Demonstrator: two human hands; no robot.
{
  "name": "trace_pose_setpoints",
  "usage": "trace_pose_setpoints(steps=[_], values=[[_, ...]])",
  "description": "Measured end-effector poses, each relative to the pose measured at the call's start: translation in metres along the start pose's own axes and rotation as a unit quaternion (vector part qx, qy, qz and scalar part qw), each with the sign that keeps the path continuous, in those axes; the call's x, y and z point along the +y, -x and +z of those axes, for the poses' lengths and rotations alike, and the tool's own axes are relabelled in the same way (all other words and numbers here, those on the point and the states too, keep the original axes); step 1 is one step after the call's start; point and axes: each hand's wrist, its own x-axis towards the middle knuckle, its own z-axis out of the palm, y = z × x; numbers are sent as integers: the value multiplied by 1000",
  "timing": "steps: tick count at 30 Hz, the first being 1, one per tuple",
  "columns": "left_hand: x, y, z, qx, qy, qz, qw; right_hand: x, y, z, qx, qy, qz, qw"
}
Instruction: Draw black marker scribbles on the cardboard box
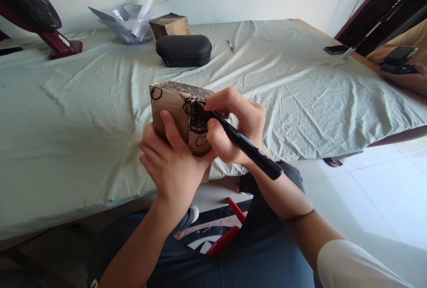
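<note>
Cardboard box is gripped from below by left hand, fingers wrapped tight, while black marker is pinched in right hand, tip pressed on box's inked corner just above grip.

Bed cover: a wrinkled pale green cotton sheet spread over the wide flat surface, hanging over its near edge.
Case: a black oval zippered hard case lying on the sheet towards the far side.
Second box: a small brown cardboard box just behind the case.
Wrapping: a crumpled heap of clear plastic and white paper to the left of that box, near the wall.
Fan: a black-grilled fan on a dark red stand at the far left corner.
Small pen: a thin pen right of the case.
Phone: a dark flat smartphone at the far right edge.
Floor: white glossy tiles at right.
</note>
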Motion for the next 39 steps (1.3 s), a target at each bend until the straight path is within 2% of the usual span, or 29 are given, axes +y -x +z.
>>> trace_pose_setpoints(steps=[5,11,17,23,29,31,35,39], values=[[0,-2,-2,-16,-8,-5,1000,8,-2,4,42,-19,-72,996],[2,-5,-7,-38,-13,-6,999,8,-2,4,19,-3,-68,997],[2,-9,-10,-69,-4,-30,997,13,-2,6,29,1,-92,995],[1,-18,-13,-107,-5,-55,993,15,-3,1,8,2,-53,999],[-4,-21,-13,-120,11,-74,990,34,-6,-7,-6,44,36,998],[-4,-20,-14,-120,20,-77,990,37,-9,-9,11,34,47,998],[-2,-20,-16,-129,26,-79,988,29,-12,-11,47,-32,14,998],[2,-22,-20,-146,18,-85,986,20,-9,-6,-12,-86,-37,996]])
